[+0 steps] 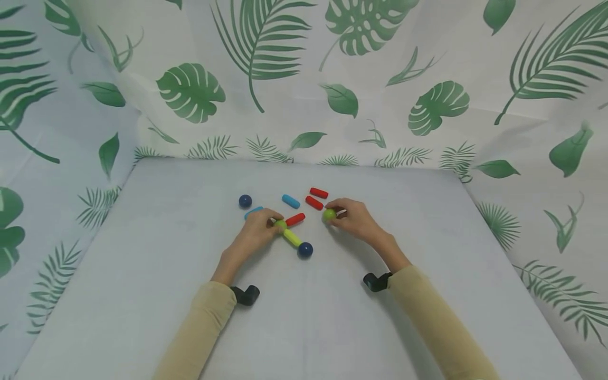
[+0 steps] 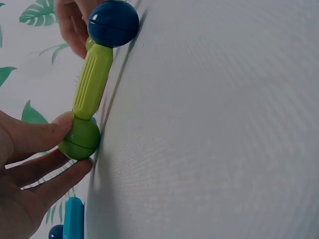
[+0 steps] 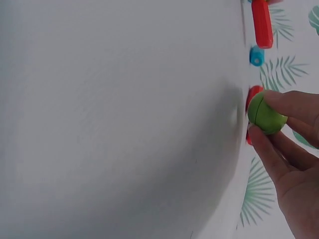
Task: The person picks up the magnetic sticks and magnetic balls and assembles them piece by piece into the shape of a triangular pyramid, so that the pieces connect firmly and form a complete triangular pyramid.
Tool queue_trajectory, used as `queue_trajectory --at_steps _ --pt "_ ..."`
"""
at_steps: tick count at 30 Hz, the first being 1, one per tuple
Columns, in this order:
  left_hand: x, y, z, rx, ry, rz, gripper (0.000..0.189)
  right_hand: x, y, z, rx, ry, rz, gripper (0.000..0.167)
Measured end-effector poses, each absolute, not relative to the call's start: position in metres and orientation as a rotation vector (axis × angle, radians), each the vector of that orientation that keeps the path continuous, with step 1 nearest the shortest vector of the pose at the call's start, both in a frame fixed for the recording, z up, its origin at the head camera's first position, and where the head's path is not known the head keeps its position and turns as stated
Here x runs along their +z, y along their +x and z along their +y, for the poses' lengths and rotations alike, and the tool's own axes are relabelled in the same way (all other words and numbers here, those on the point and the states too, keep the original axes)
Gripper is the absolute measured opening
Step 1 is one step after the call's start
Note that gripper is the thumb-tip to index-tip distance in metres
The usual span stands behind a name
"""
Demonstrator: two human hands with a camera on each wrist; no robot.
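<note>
My left hand pinches a green ball between thumb and fingers. From that ball a yellow-green rod runs to a dark blue ball, all joined in one piece. A red rod also meets the held green ball, pointing up and to the right in the head view. My right hand pinches a second green ball with thumb and fingertips, to the right of the joined piece and apart from it.
Two red rods and a blue rod lie beyond the hands. Another blue rod, partly hidden by the left hand in the head view, lies near a loose dark blue ball. A leaf-patterned cloth stands behind the white table.
</note>
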State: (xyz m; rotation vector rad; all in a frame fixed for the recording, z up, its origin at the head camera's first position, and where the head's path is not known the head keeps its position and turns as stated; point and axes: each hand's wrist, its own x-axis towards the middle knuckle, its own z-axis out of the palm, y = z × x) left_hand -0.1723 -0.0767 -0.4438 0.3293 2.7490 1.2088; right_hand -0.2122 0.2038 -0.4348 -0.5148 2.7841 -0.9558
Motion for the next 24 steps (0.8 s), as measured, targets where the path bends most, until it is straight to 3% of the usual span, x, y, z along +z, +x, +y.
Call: queue_trajectory --at_steps 24 --pt "-0.446 -0.174 -0.081 1.174 0.417 2.766 0.034 -0.437 -0.223 0.156 -0.904 -0.680 2.756 0.037"
